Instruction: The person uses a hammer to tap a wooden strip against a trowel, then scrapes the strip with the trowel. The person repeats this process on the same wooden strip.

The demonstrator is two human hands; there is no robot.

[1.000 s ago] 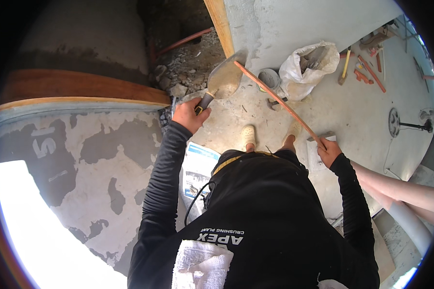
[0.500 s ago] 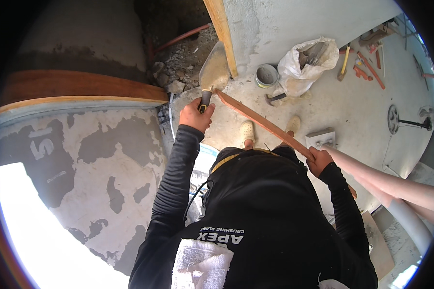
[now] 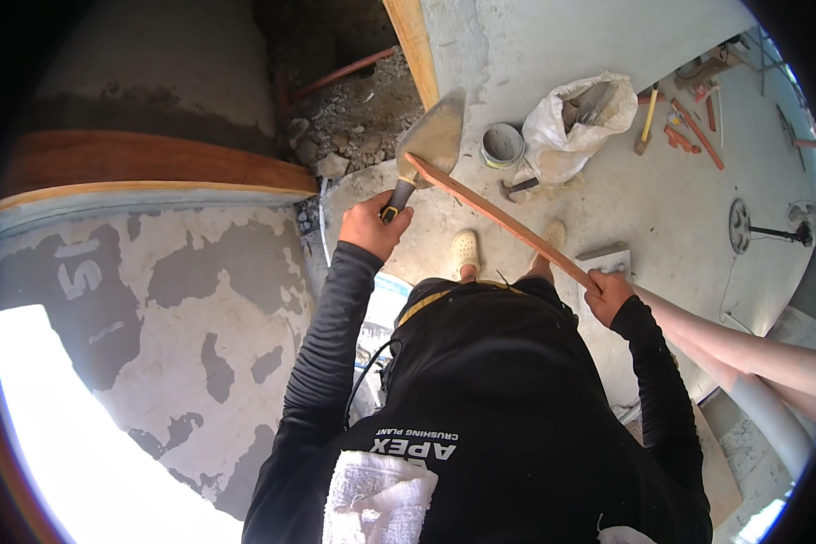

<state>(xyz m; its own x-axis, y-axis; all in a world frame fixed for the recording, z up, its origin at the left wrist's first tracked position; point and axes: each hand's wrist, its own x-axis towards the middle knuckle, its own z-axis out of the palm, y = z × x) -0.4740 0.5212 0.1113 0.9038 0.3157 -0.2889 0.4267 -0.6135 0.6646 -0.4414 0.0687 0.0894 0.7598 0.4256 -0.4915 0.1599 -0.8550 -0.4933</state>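
My left hand is closed around the dark handle of a pointed trowel. Its broad, dusty blade angles away from me, up and to the right. In my right hand is the near part of a long, narrow reddish-brown wooden strip. The strip slants up to the left, and its far end overlaps the trowel blade near the handle. Whether the two press together is hard to tell.
Ahead stand a small bucket of grey material and a white sack. A hammer lies beside them. To the right are a yellow-handled tool, a fan and pinkish pipes. Rubble fills the opening beyond the wooden frame.
The trowel blade has swung to the right. The strip's far end now overlaps the blade instead of meeting it by the handle, and my right hand has shifted slightly right.
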